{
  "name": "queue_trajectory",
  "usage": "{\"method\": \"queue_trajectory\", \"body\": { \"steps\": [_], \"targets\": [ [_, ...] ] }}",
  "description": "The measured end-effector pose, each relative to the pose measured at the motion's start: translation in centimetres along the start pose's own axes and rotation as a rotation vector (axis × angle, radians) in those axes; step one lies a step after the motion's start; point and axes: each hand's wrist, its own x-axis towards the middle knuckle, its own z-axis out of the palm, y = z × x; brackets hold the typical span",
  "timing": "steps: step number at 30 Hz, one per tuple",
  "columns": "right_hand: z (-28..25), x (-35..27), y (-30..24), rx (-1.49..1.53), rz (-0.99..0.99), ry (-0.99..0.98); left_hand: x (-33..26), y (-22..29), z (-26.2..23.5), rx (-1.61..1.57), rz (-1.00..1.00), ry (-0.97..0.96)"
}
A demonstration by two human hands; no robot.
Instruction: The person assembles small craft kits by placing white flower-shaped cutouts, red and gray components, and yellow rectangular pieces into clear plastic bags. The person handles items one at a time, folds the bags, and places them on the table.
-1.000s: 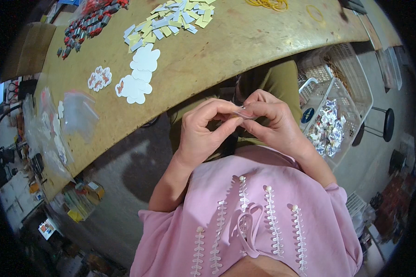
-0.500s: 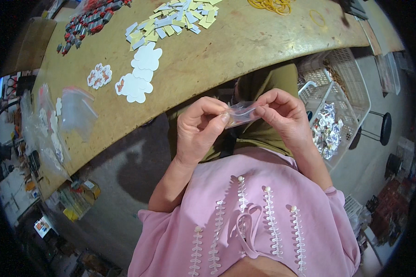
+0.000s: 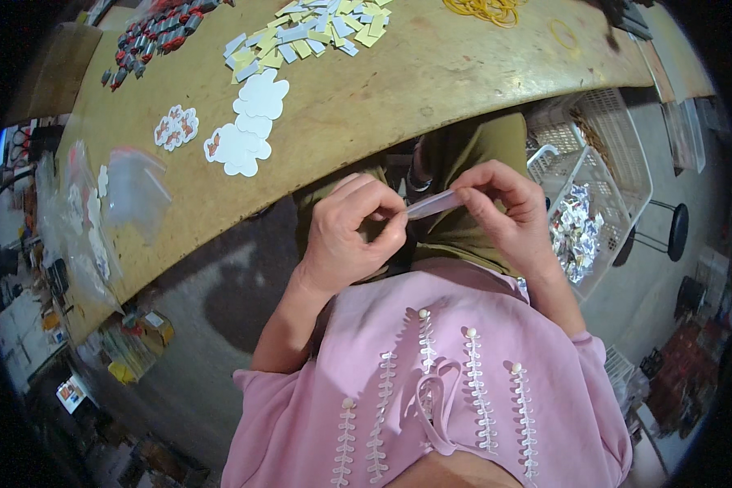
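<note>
A small clear plastic bag [image 3: 433,205] stretches between my two hands above my lap, seen almost edge-on as a narrow strip. My left hand [image 3: 351,232] pinches its left end between thumb and forefinger. At the other end, my right hand [image 3: 504,213] grips it the same way. What the bag contains, if anything, cannot be made out. On the table [image 3: 366,122] in front lie white cloud-shaped cards [image 3: 248,142], a cluster of printed cards [image 3: 176,128] and a stack of empty clear bags [image 3: 134,191].
Yellow and pale blue slips [image 3: 309,37] are heaped at the far side, beside grey-and-red small parts [image 3: 159,37]. Yellow rubber bands [image 3: 488,10] lie far right. White plastic baskets [image 3: 626,163] stand right of my legs, one holding small white-and-coloured packets [image 3: 576,236]. A black stool [image 3: 678,231] is beyond.
The bag has turned from showing its flat face to nearly edge-on. My left hand has rolled over and shifted slightly down; the right hand stays nearly in place.
</note>
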Motion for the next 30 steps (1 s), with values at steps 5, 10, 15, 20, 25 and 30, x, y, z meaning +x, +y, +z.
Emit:
{"method": "queue_trajectory", "body": {
  "steps": [5, 10, 15, 20, 25, 30],
  "targets": [
    [-1.1, -1.2, 1.1, -0.117, -0.145, -0.025, -2.5, -3.4, 0.4, -0.447, -0.467, -0.040],
    [-1.5, -2.1, 1.8, -0.338, -0.436, -0.201, -2.2, -5.3, 2.6, -1.175, -0.729, -0.166],
    [-1.5, -2.8, 2.9, -0.330, -0.423, -0.266, -1.3, -4.9, 4.5, -0.969, -0.563, -0.038],
    [-0.6, -3.1, 4.2, 0.079, -0.010, 0.074, -1.6, -3.7, 4.0, -0.842, -0.495, -0.022],
    [-0.1, -1.0, 4.3, 0.521, 0.385, -0.082, -2.5, -3.1, 4.9, -0.761, -0.401, -0.054],
    [-0.2, -1.0, 5.4, 0.661, 0.481, -0.102, -2.0, -2.3, 4.3, -0.725, -0.531, -0.012]
  ]
}}
